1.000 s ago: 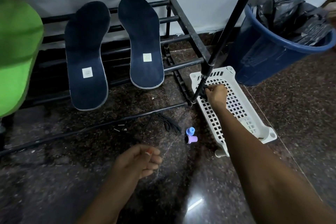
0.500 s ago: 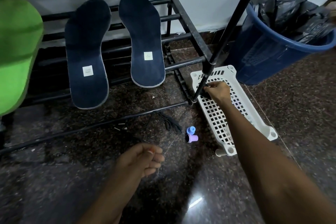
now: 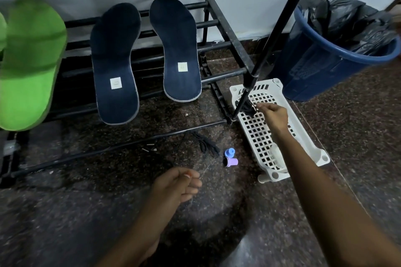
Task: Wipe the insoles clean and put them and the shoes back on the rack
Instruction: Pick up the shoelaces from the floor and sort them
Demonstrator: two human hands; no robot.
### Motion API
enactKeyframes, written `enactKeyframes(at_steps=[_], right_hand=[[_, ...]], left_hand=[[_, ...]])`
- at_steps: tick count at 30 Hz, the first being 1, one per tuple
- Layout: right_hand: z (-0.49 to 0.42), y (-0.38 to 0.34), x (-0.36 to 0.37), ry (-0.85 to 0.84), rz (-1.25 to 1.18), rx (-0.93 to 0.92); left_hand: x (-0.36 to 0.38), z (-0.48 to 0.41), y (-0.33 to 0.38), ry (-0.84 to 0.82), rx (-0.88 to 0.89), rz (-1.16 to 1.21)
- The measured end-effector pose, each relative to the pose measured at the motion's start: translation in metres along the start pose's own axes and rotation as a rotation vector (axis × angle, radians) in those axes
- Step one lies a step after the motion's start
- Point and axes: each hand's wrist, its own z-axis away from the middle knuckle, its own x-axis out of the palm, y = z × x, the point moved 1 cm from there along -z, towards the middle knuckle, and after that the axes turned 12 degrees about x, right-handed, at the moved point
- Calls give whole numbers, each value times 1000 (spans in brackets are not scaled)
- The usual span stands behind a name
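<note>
Two dark blue insoles, the left insole (image 3: 115, 67) and the right insole (image 3: 178, 50), lean side by side on the bars of the black shoe rack (image 3: 225, 26), heels down toward the floor. My right hand (image 3: 274, 116) reaches over a white perforated basket (image 3: 308, 143) beside the rack's front post. Its fingertips pinch a small dark tangle (image 3: 247, 108) that looks like a black cord. My left hand (image 3: 180, 184) hovers low over the floor with its fingers loosely curled, and I see nothing in it.
A bright green slipper (image 3: 28, 67) sits on the rack at the far left. A blue bin (image 3: 321, 65) lined with a black bag stands at the right. A black cord (image 3: 206, 145) and two small blue and purple caps (image 3: 230, 158) lie on the dark stone floor.
My right hand has shifted a little to the right, away from the rack post, and the dark tangle now shows at its fingertips. My left hand has barely moved.
</note>
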Motion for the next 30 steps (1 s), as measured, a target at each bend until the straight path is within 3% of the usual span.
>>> enactKeyframes(at_steps=[10, 20, 30], right_hand=[[20, 12, -1, 37, 45, -22], [109, 41, 29, -12, 76, -60], [139, 58, 109, -227, 519, -360]], left_hand=[[-1, 2, -3, 5, 10, 38], [-13, 2, -10, 38, 19, 28], [-41, 2, -32, 145, -101, -15]])
